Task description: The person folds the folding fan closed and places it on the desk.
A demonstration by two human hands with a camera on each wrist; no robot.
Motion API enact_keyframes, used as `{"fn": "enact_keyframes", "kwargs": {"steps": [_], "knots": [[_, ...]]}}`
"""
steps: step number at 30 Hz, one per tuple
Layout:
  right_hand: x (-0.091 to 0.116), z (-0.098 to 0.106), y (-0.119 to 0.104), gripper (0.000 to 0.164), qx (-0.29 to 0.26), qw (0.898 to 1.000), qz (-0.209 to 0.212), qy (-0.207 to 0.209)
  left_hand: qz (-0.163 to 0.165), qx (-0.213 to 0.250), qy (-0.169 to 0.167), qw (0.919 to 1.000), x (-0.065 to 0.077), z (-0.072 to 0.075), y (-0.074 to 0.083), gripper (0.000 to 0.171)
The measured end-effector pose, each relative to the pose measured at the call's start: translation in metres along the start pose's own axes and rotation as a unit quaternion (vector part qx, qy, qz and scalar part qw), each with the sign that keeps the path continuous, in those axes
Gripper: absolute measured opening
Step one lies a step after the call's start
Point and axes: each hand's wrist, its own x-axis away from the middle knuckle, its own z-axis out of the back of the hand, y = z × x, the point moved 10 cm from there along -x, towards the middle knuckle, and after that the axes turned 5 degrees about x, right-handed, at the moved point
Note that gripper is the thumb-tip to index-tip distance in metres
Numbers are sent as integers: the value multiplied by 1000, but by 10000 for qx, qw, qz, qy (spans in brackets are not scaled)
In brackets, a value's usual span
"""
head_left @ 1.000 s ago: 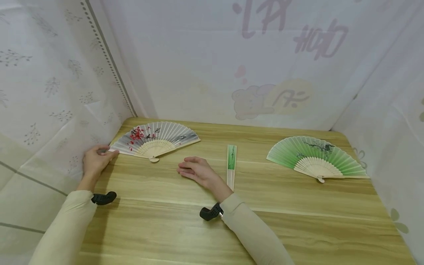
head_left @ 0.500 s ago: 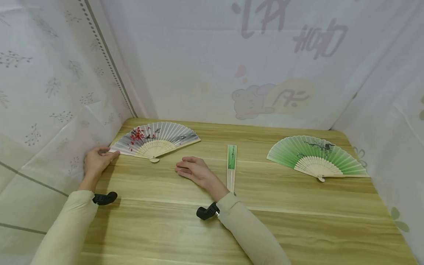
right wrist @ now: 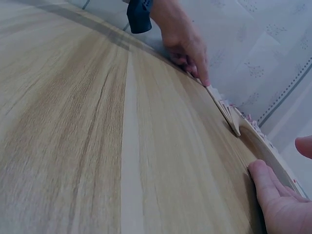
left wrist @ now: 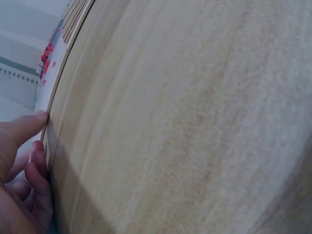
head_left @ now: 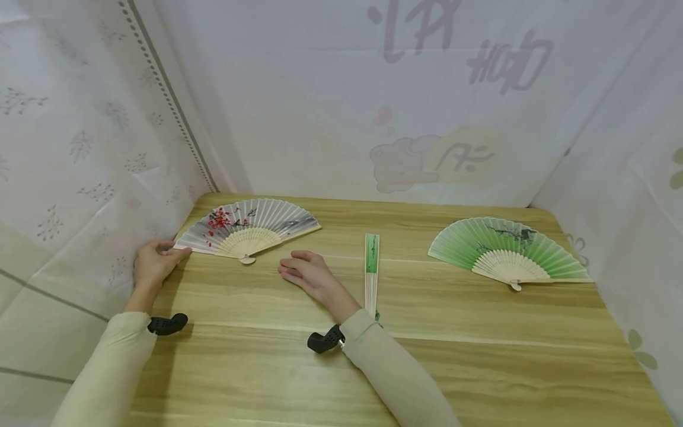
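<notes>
Head view: person seated or standing at a wood-grain table (head_left: pixel 256 373), both hands forward. Left hand (head_left: pixel 153 265) at the far left, pinching the outer end of a grey-and-white fan (head_left: pixel 272 216), thumb uppermost on the end rib. Fan lies spread near the table's far left corner, arc toward the back, pivot toward the person; red blossoms and dark branches painted on its left half.

Left wrist view: thumb tip on the fan's pale edge, other fingers bent in beneath it.

Right hand (head_left: pixel 312 276): relaxed, fingers loosely curved and side by side, nothing held. Sits just to the right of and nearer than the fan's pivot, apart from it. Right wrist view shows its fingers low over the wood; contact with the surface, cannot tell.

Elsewhere: folded fan (head_left: pixel 372 261), green cloth over pale ribs, lying lengthwise beyond the right forearm, green tassel (head_left: pixel 377 315) partly visible at its near end. Green fan (head_left: pixel 509 249), spread, farther right, black branch motif, pivot facing the person. Cream sleeves on both arms; black wrist device on each (head_left: pixel 168 324) (head_left: pixel 324 340). Printed white cloth (head_left: pixel 304 89) hangs behind, faint bear and lettering.
</notes>
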Motion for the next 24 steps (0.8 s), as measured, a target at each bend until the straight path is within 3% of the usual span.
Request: {"fn": "enact_keyframes", "kwargs": {"steps": [24], "knots": [[-19,-14,5,52,-319,9971,363,584,-189,88,69,9998,6,3,5,73]]}}
